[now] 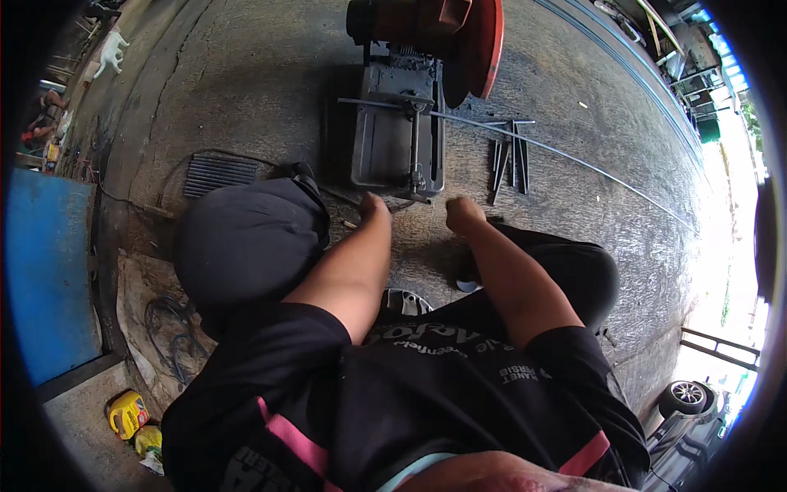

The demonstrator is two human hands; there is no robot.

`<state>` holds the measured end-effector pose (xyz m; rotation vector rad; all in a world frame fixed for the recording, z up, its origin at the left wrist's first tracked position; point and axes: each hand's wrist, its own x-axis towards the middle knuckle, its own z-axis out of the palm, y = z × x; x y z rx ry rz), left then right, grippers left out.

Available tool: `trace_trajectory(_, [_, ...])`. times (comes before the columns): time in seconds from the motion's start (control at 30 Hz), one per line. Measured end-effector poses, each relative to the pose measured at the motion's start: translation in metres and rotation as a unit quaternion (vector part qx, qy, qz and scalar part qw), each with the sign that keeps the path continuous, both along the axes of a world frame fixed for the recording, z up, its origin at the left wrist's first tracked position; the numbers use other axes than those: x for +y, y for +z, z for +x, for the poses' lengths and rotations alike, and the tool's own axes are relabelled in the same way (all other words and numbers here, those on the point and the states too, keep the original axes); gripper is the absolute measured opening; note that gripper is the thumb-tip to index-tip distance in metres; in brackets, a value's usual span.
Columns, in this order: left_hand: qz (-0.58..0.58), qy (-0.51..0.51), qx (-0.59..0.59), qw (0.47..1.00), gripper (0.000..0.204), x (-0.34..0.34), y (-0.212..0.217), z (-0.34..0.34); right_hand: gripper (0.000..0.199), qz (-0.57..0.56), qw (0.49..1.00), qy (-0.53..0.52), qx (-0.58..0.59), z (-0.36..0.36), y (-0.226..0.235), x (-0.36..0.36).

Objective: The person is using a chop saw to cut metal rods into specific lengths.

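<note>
A cut-off saw (pixel 398 152) with a red blade guard (pixel 489 49) stands on the floor ahead of me. A long thin metal bar (pixel 566 154) lies across its base, passing under the vise screw (pixel 415 139), and reaches far out to the right. Just off the base's near left corner is my left hand (pixel 374 207), its fingers curled closed. My right hand (pixel 465 216) is closed too, a little right of the vise's near end and apart from it. Whatever either hand may hold is hidden from this view.
Several short cut metal pieces (pixel 512 160) lie right of the saw. A stack of dark rods (pixel 220 175) rests beside my left knee, with a cable (pixel 246 156) running past. Far left stands a blue panel (pixel 51 271). Long bars (pixel 615 61) lie at the far right.
</note>
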<state>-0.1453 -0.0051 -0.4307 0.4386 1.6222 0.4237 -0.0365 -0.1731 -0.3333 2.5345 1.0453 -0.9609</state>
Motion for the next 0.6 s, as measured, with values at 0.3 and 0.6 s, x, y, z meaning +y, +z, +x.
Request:
trace_trajectory(0.3, [-0.247, 0.044, -0.315, 0.915, 0.035, 0.001, -0.005, 0.016, 0.022, 0.274, 0.959, 0.049, -0.052, -0.034, 0.02, 0.036])
trace_trajectory(0.6, [-0.272, 0.092, -0.314, 0.905, 0.023, -0.001, -0.025, 0.017, 0.017, 0.294, 0.923, -0.247, 0.005, -0.023, -0.052, 0.038])
